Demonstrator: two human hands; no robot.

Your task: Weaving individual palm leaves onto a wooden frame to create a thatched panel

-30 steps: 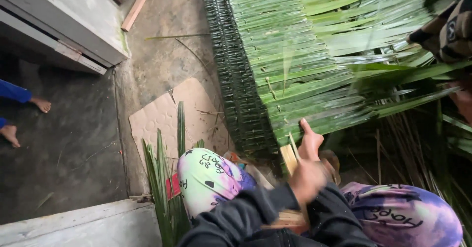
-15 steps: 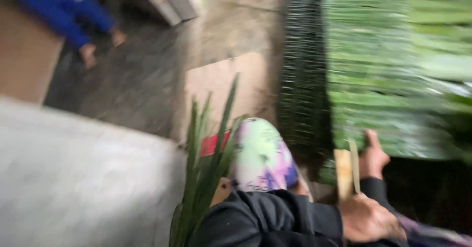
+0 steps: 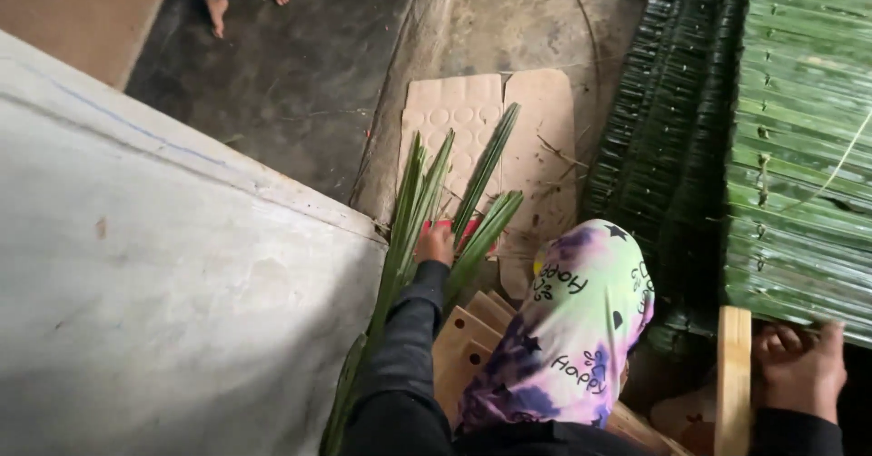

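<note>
Gathering leaves for the woven panel
Left hand [image 3: 436, 242] closed around leaves [image 3: 454, 206]; right hand [image 3: 804, 370] curled at panel [image 3: 799, 147] by stick [image 3: 734, 379]

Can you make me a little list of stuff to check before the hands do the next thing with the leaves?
1. Left hand on the long green leaves: ok, it touches the bunch.
2. Left hand's grip closed around them: cannot tell, fingers hidden.
3. Right hand at the wooden stick: ok, right beside it, under the woven leaf panel.
4. Right hand gripping the stick: cannot tell.
5. Cardboard lying flat beneath the leaves: ok.
6. Another person's bare feet away from the leaves: ok, across the floor.
</note>
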